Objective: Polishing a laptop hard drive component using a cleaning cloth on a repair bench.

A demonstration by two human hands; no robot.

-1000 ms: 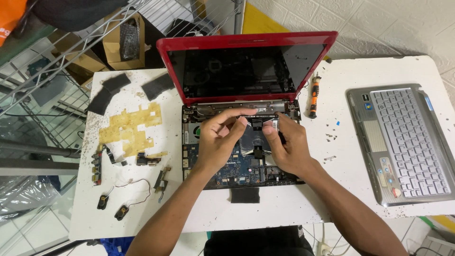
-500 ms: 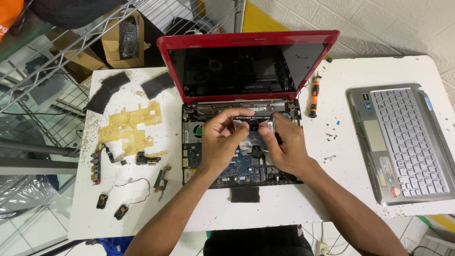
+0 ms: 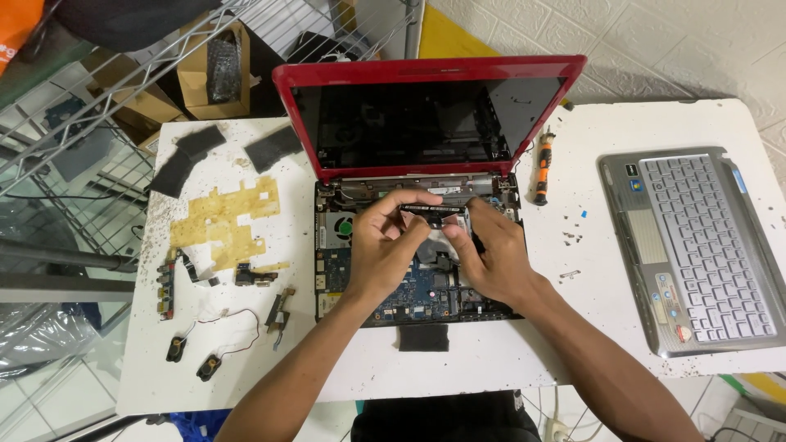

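Laptop stripped open, a thin black strip lifted between both hands

Laptop (image 3: 426, 205), red-lidded and open, lies at the middle of the white counter (image 3: 622, 327) with its keyboard deck off and the blue circuit board bare. Over the back edge of the board, just below the hinge, the left hand (image 3: 385, 250) and the right hand (image 3: 491, 258) pinch the two ends of a narrow black strip (image 3: 432, 210), fingers closed on it. A second ago both hands lay lower and flatter on the board with nothing showing between them; now the fingertips have risen and the strip sits in plain view between them, slightly above the board. From that, the strip appears to be coming free of its seat, though whether it is wholly loose cannot be told.

To the right, well apart, lies the silver keyboard deck (image 3: 696, 245), keys up. An orange-handled screwdriver (image 3: 543, 168) lies beside the right hinge. Left of the laptop lie a yellow film sheet (image 3: 225, 221), two dark foam pads (image 3: 229, 155), a small pair of wired speakers (image 3: 192, 356) and a narrow port board (image 3: 166, 282).

Behind the counter, a cardboard box (image 3: 214, 69) on the wire shelf holds a dark bagged part; what else is in it cannot be made out.
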